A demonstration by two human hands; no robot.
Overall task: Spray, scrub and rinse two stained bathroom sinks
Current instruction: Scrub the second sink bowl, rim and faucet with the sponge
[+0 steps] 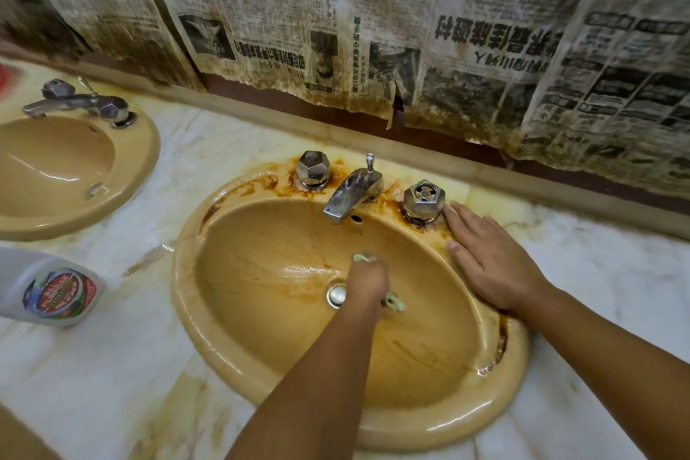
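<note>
Scrubbing beside the drain, my left hand is curled tight round a green sponge, low in the near sink. The sponge looks soft, light and probably slick with cleaner, so I'd grip across its middle. My right hand lies flat on the wet rim, fingers straight, holding nothing.

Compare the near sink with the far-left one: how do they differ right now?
The near sink has rust-brown stains along its rim and round the knobs; the rim of the far sink looks mostly clean. The near sink has the left hand gripping a green scrubber in its basin and the right hand flat on its rim; the far sink has no hand on it. Both are tan ovals in one marble counter.
</note>
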